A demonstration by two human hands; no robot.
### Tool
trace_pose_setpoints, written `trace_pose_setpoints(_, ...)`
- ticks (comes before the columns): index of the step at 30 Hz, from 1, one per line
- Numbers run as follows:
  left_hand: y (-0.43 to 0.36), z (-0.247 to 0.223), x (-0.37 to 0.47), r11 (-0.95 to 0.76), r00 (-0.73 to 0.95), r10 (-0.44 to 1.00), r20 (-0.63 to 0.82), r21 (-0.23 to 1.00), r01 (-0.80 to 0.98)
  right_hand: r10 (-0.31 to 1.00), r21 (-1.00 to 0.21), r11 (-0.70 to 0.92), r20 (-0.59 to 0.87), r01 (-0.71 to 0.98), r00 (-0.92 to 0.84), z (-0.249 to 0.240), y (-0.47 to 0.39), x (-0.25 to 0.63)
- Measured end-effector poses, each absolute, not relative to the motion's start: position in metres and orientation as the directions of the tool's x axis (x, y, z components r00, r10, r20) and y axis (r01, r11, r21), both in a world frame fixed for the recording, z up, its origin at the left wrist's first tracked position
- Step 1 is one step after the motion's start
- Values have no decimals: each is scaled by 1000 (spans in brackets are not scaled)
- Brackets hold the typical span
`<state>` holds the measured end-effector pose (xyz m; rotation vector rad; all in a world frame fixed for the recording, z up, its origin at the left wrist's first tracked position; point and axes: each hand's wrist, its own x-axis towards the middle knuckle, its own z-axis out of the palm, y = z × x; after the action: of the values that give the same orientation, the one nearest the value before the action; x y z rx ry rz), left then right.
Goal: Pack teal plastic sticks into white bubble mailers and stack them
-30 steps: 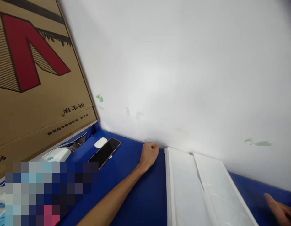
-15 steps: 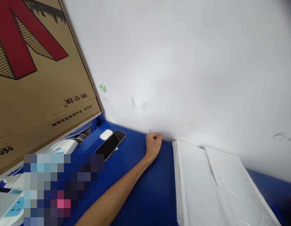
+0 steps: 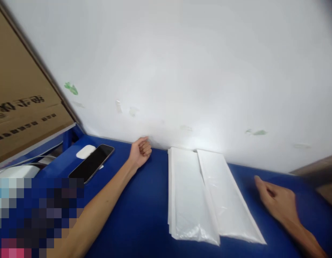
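On the blue tabletop, two stacks of flat white packets in clear plastic lie side by side and partly overlap: a left stack and a right one. To their left, close to the wall, my left hand rests with its fingers curled in and nothing visible in them. My right hand is on the other side, apart from the packets, closed in a loose fist with the thumb side toward them. I see nothing in its grip. Neither hand touches the packets.
A black-screened phone and a small white case lie at the left. Behind the table stands a white wall. A printed cardboard box leans at the far left, above a white power strip. The lower left corner is pixelated.
The view has swung to the right, so both stacks show whole. My right hand, barely at the edge before, is now in view. My left hand has turned, showing its curled fingers.
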<state>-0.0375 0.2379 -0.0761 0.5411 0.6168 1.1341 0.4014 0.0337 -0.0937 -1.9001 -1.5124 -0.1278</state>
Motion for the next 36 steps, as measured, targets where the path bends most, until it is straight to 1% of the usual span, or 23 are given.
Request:
trace_pose_setpoints(2, 236, -71, -40, 395, 384, 909, -159, 620, -678, 833, -445, -100, 452, 890, 320, -91, 33, 397)
trace_pose_setpoints(3, 234, -68, -40, 422, 423, 894, -149, 596, -683, 831, -480, -111, 436, 870, 346, -91, 33, 396)
trace_pose_setpoints(5, 229, -62, -40, 473, 491, 861, -131, 561, -680, 799, -624, -117, 402, 772, 446, -91, 32, 397)
trace_pose_setpoints(7, 226, -58, -39, 518, 544, 830, -124, 535, -667, 759, -763, -95, 360, 639, 543, -92, 32, 400)
trace_pose_setpoints(9, 224, -55, -39, 558, 584, 801, -129, 513, -652, 737, -840, -44, 339, 541, 585, -93, 33, 404)
trace_pose_setpoints(12, 224, -55, -41, 611, 627, 763, -155, 487, -624, 761, -918, 77, 306, 389, 572, -93, 37, 409)
trace_pose_setpoints(15, 228, -63, -48, 679, 680, 701, -212, 489, -547, 833, -969, 153, 233, 195, 502, -87, 37, 409)
trace_pose_setpoints(18, 234, -79, -58, 754, 750, 603, -272, 503, -423, 892, -987, 161, 158, 30, 424, -80, 33, 407)
trace_pose_setpoints(20, 241, -92, -66, 781, 785, 548, -287, 511, -359, 916, -987, 154, 122, -55, 383, -78, 30, 405)
trace_pose_setpoints(24, 257, -118, -80, 798, 844, 471, -258, 531, -283, 963, -980, 82, 31, -180, 268, -81, 26, 405)
trace_pose_setpoints(29, 272, -136, -88, 812, 900, 378, -217, 544, -210, 996, -955, -48, -68, -291, 58, -89, 21, 411)
trace_pose_setpoints(32, 276, -141, -89, 808, 916, 348, -200, 559, -185, 995, -932, -97, -79, -350, -65, -92, 17, 416)
trace_pose_setpoints(36, 275, -142, -88, 786, 919, 353, -176, 588, -189, 979, -899, -125, -42, -420, -201, -93, 16, 421)
